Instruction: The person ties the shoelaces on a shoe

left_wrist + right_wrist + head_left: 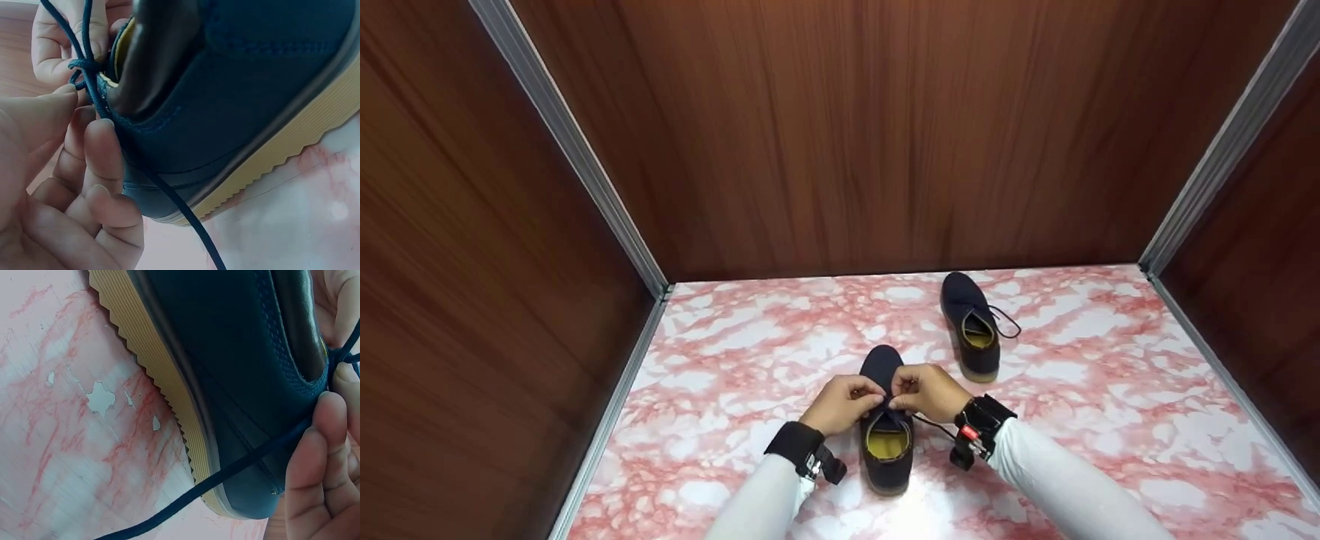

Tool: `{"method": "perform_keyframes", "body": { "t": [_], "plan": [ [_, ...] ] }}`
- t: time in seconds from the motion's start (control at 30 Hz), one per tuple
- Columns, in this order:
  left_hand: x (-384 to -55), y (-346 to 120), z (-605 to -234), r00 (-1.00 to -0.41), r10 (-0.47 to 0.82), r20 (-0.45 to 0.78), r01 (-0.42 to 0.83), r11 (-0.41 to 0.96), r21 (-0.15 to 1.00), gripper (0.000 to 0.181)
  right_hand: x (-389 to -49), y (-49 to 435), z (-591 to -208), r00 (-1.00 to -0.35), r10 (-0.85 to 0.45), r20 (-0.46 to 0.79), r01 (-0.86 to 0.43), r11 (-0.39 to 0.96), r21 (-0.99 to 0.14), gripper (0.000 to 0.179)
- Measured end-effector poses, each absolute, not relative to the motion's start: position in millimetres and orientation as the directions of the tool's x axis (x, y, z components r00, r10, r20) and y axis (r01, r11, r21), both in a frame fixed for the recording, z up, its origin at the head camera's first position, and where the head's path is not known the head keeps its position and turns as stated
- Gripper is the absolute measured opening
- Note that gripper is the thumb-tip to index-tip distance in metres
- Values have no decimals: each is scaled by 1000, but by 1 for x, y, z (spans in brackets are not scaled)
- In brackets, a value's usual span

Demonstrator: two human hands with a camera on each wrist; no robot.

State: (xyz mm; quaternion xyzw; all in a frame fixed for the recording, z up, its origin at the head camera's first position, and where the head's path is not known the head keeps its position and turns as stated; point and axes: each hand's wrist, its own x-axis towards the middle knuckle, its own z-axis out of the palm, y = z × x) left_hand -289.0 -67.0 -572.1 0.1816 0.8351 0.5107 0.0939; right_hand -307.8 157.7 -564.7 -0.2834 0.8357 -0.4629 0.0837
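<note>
A dark navy lace-up shoe [888, 476] with a yellow lining stands on the surface, toe pointing away from me. My left hand [840, 403] and right hand [931, 391] meet over its laces from either side. In the left wrist view, a loose knot [84, 64] sits at the shoe's throat, with the left thumb and finger pinching lace beside it. Right-hand fingers [329, 422] pinch the lacing at the same spot. One lace end [194, 219] trails down the shoe's side, and another length of lace [225, 472] hangs along the opposite side.
The matching shoe [960, 296] stands farther back to the right, its lace loop [1009, 322] lying out to the side. Red-and-white marbled surface [720, 450] lies beneath both. Brown wood-look panels [840, 135] with grey metal edging [607, 191] enclose the back and sides.
</note>
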Motion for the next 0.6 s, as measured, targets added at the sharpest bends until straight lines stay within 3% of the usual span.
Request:
{"method": "perform_keyframes", "body": {
  "t": [0.23, 0.5, 0.6],
  "plan": [
    [-289, -64, -574, -910, 413, 48, 246, 441, 863, 9, -308, 160, -565, -824, -552, 126, -393, 398, -829, 20],
    [-287, -65, -575, -922, 386, 33, 197, 394, 898, 11, -305, 172, -555, -820, -554, 144, -430, 428, -795, 12],
    [-286, -67, -574, -926, 377, 27, 183, 383, 906, 11, -301, 176, -548, -819, -555, 146, -439, 442, -782, 22]
  ]
}}
